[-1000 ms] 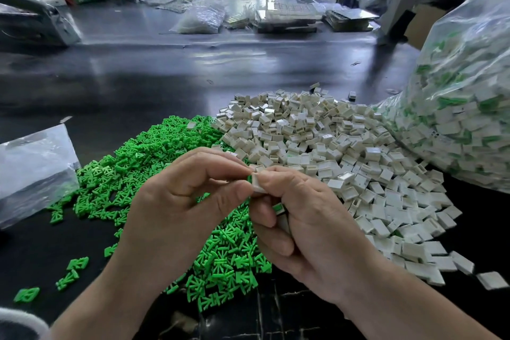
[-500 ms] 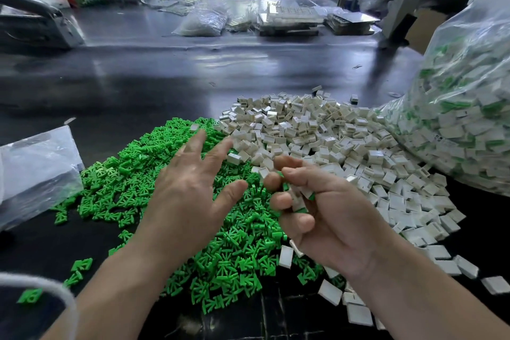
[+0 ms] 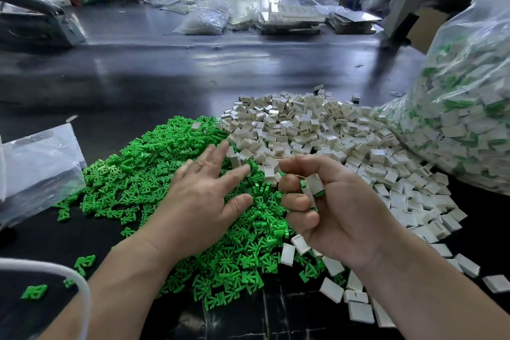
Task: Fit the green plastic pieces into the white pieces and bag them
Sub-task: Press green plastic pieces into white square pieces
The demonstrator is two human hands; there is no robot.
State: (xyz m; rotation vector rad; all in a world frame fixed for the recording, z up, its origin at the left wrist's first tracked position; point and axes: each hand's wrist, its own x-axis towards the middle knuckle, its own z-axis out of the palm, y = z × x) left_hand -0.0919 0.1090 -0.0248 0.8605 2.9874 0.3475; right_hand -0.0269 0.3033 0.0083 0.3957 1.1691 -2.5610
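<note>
A few fitted pieces point(image 3: 314, 185), white with green showing, are gripped in the curled fingers of the right hand point(image 3: 342, 204). The left hand point(image 3: 201, 199) is spread open over the heap of green pieces point(image 3: 132, 182), and nothing is held in it. The white pieces point(image 3: 303, 127) are heaped just beside the green ones. At the right, a big clear bag point(image 3: 469, 107) full of fitted pieces is pressed against the white heap. A smaller bag point(image 3: 38, 168) is laid at the left of the counter point(image 3: 165, 77).

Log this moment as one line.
left hand: open, over green pile | right hand: grips white-and-green pieces | bag: filled, at right
</note>
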